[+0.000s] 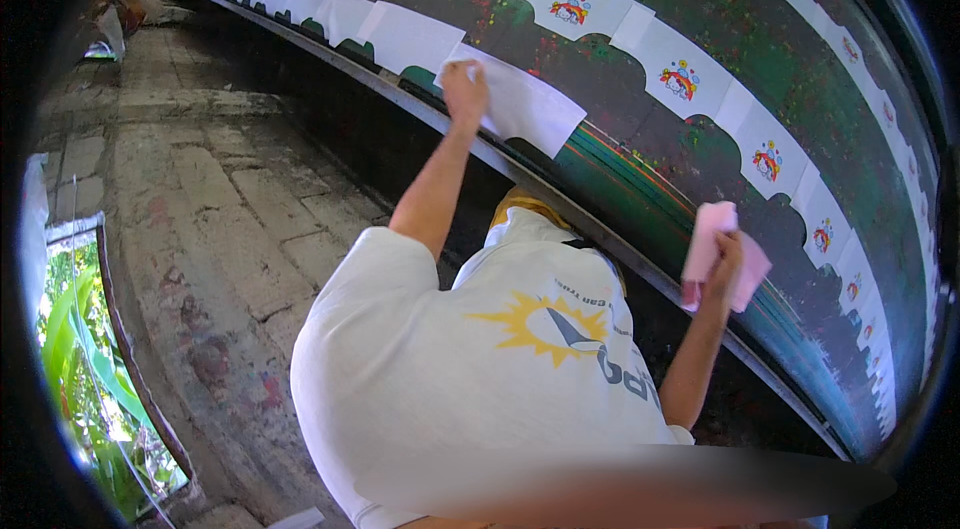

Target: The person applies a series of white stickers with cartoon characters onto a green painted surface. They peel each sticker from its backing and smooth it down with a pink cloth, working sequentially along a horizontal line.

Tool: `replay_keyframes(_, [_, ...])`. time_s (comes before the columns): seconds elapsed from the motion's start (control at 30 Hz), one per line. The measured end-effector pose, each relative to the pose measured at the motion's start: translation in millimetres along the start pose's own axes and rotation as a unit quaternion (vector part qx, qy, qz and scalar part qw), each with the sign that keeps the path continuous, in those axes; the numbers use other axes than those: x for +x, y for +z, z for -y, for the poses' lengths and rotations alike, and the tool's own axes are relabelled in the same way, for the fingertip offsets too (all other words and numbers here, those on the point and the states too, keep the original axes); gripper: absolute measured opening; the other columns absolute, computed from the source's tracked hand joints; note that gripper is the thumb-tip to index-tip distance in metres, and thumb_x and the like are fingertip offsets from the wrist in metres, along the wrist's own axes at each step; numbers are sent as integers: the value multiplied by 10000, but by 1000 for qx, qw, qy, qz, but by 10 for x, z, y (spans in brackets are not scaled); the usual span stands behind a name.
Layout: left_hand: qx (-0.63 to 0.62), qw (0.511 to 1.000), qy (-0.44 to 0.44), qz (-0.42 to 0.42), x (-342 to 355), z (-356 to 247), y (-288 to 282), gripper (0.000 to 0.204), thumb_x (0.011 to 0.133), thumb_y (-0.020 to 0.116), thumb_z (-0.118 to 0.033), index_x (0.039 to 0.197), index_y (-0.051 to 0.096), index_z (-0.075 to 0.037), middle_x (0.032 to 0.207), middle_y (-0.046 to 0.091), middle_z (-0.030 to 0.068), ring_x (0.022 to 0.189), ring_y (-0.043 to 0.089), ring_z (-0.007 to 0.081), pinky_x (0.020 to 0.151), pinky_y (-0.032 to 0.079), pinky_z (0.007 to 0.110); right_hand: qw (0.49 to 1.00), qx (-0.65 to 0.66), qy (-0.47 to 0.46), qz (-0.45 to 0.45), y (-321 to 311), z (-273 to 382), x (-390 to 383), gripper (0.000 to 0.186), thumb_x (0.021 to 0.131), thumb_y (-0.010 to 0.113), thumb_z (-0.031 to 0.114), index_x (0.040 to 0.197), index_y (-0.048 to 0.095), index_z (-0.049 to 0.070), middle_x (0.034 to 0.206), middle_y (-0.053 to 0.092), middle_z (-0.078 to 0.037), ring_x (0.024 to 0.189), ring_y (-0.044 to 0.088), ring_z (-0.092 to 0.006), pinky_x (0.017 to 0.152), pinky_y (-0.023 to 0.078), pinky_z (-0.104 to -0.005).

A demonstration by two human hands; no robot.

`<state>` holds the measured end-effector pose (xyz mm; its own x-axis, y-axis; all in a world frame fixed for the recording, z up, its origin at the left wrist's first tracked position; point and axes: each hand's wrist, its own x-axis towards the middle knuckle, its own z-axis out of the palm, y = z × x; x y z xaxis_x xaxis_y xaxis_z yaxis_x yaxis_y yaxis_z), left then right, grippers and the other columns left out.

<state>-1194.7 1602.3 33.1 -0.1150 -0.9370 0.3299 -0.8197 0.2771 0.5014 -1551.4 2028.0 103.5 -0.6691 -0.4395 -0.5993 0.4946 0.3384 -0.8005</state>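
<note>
My left hand [462,87], fingers curled, grips the near edge of a white rectangular sheet [530,109], last in a row of blank sheets along the green table's near side. My right hand [725,259], further right, holds a folded pink cloth [713,227] over a bare, paint-streaked green strip. Farther across the table, a curved row of white pieces [680,79] carries small colourful printed cartoon figures.
The long green table [760,49] curves across the upper and right view, bordered by a metal rail [350,64]. At left are a stained masonry surface [200,189] and an opening [85,349] showing leaves. Bags [125,14] lie at upper left.
</note>
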Motion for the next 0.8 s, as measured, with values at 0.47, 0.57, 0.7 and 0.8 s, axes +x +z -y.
replay_keyframes(0.47, [115,982,-73,131,726,655,11,297,858,755,-363,1031,727,-123,1097,663,130,1098,590,343,940,466,501,988,52,-73,127,668,-507,211,294,968,643,96,1244,565,32,1044,610,-8,911,570,-102,808,473,-259])
replay_keyframes(0.57, [87,984,-108,113,809,628,7,257,881,732,-337,1009,709,-114,1045,702,116,1051,635,330,934,449,505,991,21,-49,125,692,-534,270,326,972,637,88,1279,546,27,1088,613,-22,966,577,-113,864,481,-277])
replay_keyframes(0.7, [86,986,-107,98,925,701,-72,256,912,695,-331,1029,680,-104,987,726,98,993,669,325,874,468,469,991,15,-82,102,766,-500,240,323,981,629,86,1286,545,25,1106,619,-33,1000,582,-125,889,482,-294])
replay_keyframes(0.8, [35,989,-101,103,986,828,-132,246,912,699,-311,1045,682,-105,973,727,94,987,668,320,905,450,461,992,8,-108,70,872,-478,202,318,982,632,90,1280,549,17,1119,623,-38,1005,587,-132,891,483,-297])
